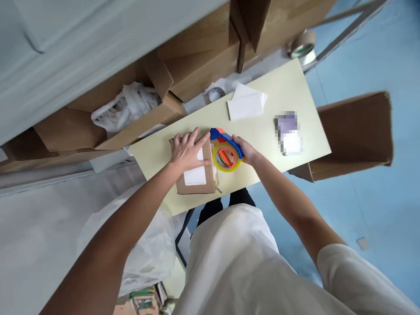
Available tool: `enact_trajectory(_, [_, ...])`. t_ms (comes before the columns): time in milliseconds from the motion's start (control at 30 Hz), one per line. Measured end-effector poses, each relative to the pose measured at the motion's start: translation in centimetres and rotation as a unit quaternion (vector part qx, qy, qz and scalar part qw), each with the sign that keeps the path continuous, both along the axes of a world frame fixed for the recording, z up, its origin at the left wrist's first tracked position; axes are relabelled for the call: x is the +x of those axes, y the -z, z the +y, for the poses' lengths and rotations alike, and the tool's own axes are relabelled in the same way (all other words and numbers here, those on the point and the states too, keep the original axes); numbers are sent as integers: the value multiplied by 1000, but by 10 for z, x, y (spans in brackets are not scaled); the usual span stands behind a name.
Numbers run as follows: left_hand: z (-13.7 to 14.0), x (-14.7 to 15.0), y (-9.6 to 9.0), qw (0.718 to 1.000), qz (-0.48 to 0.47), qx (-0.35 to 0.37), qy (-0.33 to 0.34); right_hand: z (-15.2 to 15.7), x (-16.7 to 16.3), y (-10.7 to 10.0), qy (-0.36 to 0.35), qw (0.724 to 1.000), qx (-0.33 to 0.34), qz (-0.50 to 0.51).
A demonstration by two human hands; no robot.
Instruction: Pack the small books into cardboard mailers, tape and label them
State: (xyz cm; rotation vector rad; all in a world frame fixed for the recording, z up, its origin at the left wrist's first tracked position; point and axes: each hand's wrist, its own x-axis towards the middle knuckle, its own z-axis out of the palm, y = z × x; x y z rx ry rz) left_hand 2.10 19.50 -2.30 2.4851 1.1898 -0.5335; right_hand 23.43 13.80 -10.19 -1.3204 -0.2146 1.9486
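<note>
On the cream table [262, 111] a small cardboard box [197, 189] carries a white label [194, 177] on its top. My left hand [189, 153] lies over the box with its fingers spread, covering part of the label. In my right hand [246, 150] is a tape dispenser [241, 151], blue and orange with a roll of clear yellowish tape, and my fingers are wrapped round its handle. The dispenser's blue front end is at the box's right edge, close to my left fingertips. Whether tape is stuck to the box cannot be made out.
White cards [246, 107] and a blurred-out purple and white item [288, 133] lie on the table. Behind it stand open cartons, one with white plastic wrapping [126, 107], plus tape rolls [302, 43]. An open carton [356, 135] is at the right; a translucent bag [147, 249] is below left.
</note>
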Motion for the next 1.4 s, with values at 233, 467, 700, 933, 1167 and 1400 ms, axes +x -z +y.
enact_trajectory(233, [-5, 3, -7, 999, 8, 16, -36, -25, -11, 0, 62, 975, 120, -175])
enact_trajectory(467, [-12, 2, -5, 997, 2, 33, -67, -34, 3, -5, -90, 965, 193, -152])
enact_trajectory(700, [-17, 5, -6, 996, 31, 21, -86, -44, 16, -7, -141, 964, 186, -126])
enact_trajectory(933, [-22, 4, -5, 996, 24, 19, -84, -100, 24, -12, -182, 956, 186, -137])
enact_trajectory(1167, [-23, -1, -2, 995, 7, 20, -95, -143, 14, -15, -178, 969, 140, -102])
enact_trajectory(1400, [-11, -30, -4, 961, 15, 67, -269, -14, 25, -20, -275, 942, 153, -119])
